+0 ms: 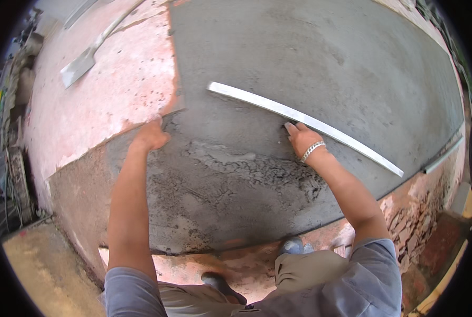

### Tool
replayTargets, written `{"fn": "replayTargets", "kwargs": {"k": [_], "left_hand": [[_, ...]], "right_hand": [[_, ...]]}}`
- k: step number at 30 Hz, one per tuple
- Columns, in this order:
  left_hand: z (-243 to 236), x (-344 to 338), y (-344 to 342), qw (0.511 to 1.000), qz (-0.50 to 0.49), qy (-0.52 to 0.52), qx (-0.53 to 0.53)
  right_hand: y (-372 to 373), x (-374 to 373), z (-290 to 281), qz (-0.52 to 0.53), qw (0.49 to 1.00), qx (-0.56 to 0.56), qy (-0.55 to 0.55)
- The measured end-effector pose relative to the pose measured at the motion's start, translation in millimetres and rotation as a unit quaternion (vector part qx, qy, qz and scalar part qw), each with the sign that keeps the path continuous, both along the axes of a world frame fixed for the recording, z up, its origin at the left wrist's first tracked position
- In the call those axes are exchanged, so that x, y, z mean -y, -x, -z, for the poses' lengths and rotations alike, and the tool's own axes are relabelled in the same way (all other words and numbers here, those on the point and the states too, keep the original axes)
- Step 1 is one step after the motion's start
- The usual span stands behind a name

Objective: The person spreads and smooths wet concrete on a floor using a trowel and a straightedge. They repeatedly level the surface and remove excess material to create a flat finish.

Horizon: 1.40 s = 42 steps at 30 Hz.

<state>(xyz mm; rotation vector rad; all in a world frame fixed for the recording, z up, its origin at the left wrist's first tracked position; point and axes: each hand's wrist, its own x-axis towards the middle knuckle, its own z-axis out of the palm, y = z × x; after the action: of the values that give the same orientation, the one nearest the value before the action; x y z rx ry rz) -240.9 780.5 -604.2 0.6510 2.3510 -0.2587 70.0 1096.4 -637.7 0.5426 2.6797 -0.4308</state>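
A broad sheet of wet grey mortar [320, 53] spreads in front of me, smooth at the far side and rough and lumpy near my feet. My left hand [151, 134] is closed at the border where the mortar meets the pink slab; what its fingers hold, if anything, is hidden. My right hand [303, 141], with a metal bracelet on the wrist, is low over the mortar, thumb and forefinger a little apart. Just beyond its fingertips a long white straightedge [304, 119] lies slantwise across the mortar. Whether the hand touches it is unclear.
On the pink slab [109, 100] at the left lies a shovel [80, 68]. My shoes [294, 245] stand on a pinkish ledge along the mortar's near edge. Broken rubble [407, 224] is piled at the right. A metal bar [443, 153] lies by the right edge.
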Motion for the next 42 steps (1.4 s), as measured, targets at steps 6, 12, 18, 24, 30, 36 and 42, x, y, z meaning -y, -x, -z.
{"fn": "replayTargets", "kwargs": {"k": [6, 12, 18, 24, 30, 36, 42], "left_hand": [[15, 11, 3, 0.998, -0.053, -0.039, 0.015], [17, 8, 4, 0.993, -0.1, -0.008, 0.06], [12, 8, 1, 0.991, -0.114, -0.03, 0.058], [2, 5, -5, 0.991, -0.121, -0.022, 0.044], [3, 3, -12, 0.994, -0.107, -0.019, 0.01], [12, 8, -12, 0.996, -0.083, -0.009, 0.011], [10, 9, -7, 0.997, -0.075, -0.007, 0.026]], "right_hand": [[13, 4, -1, 0.03, 0.999, 0.039, -0.009], [14, 14, 5, -0.014, 0.996, -0.008, -0.088], [-12, -2, 35, 0.013, 0.985, -0.165, -0.051], [53, 6, -35, 0.521, 0.694, -0.381, 0.319], [108, 116, -122, -0.04, 0.845, -0.431, 0.314], [47, 19, -62, 0.115, 0.954, -0.277, 0.006], [-76, -72, -5, 0.183, 0.97, -0.015, -0.161]]}}
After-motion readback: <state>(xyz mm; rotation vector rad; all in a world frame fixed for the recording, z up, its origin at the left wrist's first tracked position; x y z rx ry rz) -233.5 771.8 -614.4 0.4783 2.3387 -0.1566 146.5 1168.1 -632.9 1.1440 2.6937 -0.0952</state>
